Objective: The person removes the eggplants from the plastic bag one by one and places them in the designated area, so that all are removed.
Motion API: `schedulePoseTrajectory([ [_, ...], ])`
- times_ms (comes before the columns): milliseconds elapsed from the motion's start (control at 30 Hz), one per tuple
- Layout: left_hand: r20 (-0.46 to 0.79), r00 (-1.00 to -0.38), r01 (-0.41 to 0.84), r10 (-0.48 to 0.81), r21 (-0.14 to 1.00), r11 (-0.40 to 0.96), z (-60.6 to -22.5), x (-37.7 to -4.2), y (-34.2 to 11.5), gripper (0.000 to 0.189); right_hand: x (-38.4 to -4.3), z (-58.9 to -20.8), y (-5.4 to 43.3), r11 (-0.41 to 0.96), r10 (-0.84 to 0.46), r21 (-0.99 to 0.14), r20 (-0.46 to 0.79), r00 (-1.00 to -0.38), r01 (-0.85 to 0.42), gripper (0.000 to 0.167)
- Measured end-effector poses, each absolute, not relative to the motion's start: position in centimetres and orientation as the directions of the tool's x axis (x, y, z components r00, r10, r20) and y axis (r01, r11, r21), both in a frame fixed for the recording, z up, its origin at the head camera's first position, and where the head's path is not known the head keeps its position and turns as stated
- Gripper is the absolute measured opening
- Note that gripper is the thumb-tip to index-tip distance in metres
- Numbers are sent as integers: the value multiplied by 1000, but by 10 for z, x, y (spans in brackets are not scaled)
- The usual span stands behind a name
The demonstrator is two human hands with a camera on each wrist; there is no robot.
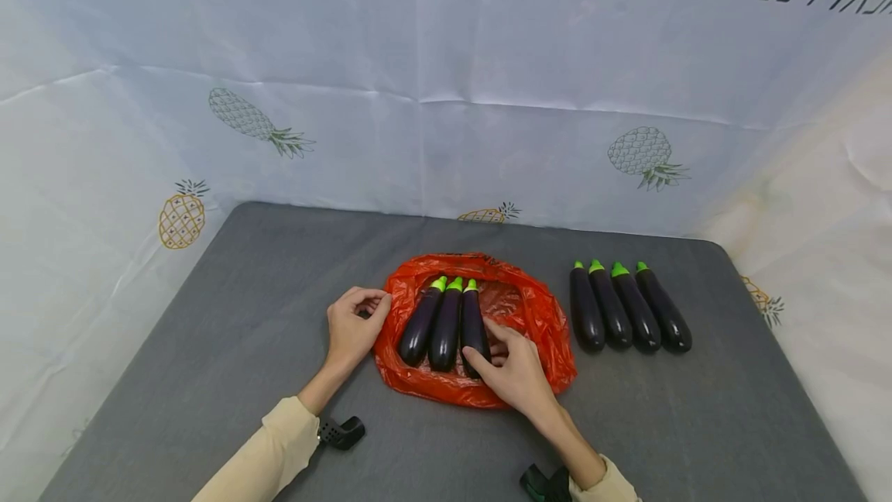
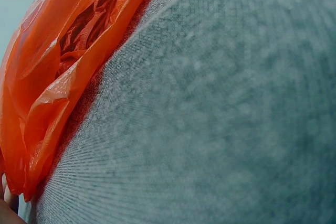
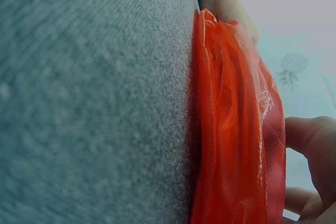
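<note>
A red plastic bag (image 1: 547,324) lies spread with its mouth upward on the table. Inside it, two eggplants (image 1: 421,325) rest side by side at the left, green stem ends pointing away. A third eggplant (image 1: 472,320) lies just right of them, and my right hand (image 1: 519,374) holds its lower part between thumb and fingers. At the bag's left edge my left hand (image 1: 354,325) pinches the rim between thumb and fingers. The left wrist view shows the bag (image 2: 39,108) drawn to a point near the fingers. In the right wrist view the bag's wall hides the eggplants.
Several more eggplants (image 1: 616,308) lie in a row to the right of the bag. Grey cloth covers the table (image 1: 265,293). A pale curtain (image 1: 446,153) with printed pineapples hangs behind the table's far edge and along its sides.
</note>
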State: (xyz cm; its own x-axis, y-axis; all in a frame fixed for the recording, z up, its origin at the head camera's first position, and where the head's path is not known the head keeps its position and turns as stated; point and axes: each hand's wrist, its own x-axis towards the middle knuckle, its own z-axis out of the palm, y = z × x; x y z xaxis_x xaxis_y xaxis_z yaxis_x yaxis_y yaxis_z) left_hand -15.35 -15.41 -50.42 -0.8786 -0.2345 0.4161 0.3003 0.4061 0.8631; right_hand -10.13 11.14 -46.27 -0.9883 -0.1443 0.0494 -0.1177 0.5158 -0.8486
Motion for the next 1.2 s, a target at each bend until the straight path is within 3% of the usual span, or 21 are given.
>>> schedulePoseTrajectory([
  [1200, 425, -874, 301, -235, 854, 425, -505, -154, -154, 7, -99, -450, 122, 494, -113, -858, 99, -989, -143, 60],
])
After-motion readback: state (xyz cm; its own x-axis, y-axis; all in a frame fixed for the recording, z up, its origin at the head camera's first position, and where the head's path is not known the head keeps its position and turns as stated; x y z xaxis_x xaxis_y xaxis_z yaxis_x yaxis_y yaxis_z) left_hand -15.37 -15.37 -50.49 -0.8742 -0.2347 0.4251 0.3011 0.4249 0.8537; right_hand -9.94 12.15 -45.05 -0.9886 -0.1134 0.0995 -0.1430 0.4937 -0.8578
